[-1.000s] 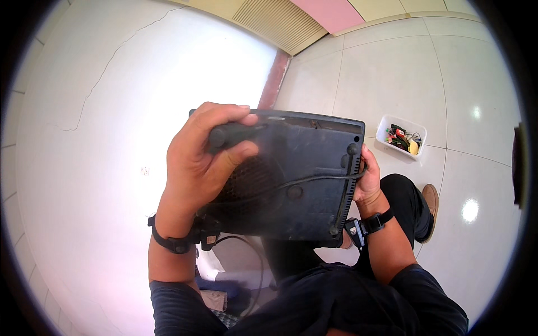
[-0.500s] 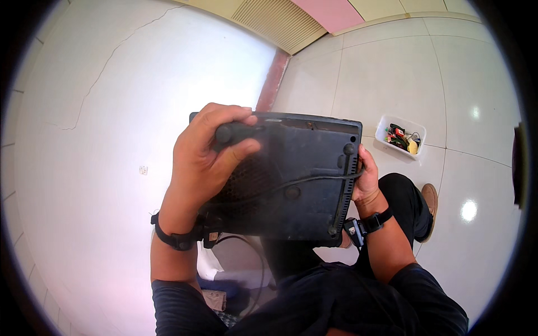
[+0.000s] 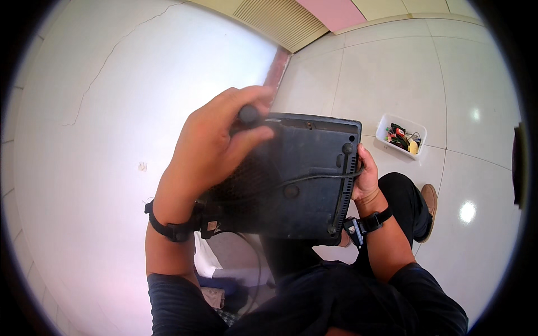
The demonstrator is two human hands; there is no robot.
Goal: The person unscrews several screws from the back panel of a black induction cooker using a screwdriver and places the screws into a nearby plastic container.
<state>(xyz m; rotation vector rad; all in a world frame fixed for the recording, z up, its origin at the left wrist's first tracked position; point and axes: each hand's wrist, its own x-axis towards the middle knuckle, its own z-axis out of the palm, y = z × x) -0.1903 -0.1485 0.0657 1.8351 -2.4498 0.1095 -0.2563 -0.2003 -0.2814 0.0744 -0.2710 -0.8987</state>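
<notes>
Appliance (image 3: 316, 151), flat and black, is held above the lap (image 3: 288, 257), its right edge clasped by the right hand (image 3: 367, 180); near its upper left corner, a round-ended black handle (image 3: 248, 114) is pinched by the left hand (image 3: 210, 137).

Casing (image 3: 314, 145): charcoal black, row of dark slots down its right edge. Cord (image 3: 319, 177) and handle (image 3: 247, 114): black. Bin (image 3: 383, 127): translucent white; contents red, black, yellow, some green. Floor (image 3: 392, 67): pale grey, dark tile-line grid. Upper panels: ribbed beige (image 3: 280, 22), plain pink (image 3: 336, 14). Shoe (image 3: 429, 201): brown. Trousers (image 3: 400, 196): black.
</notes>
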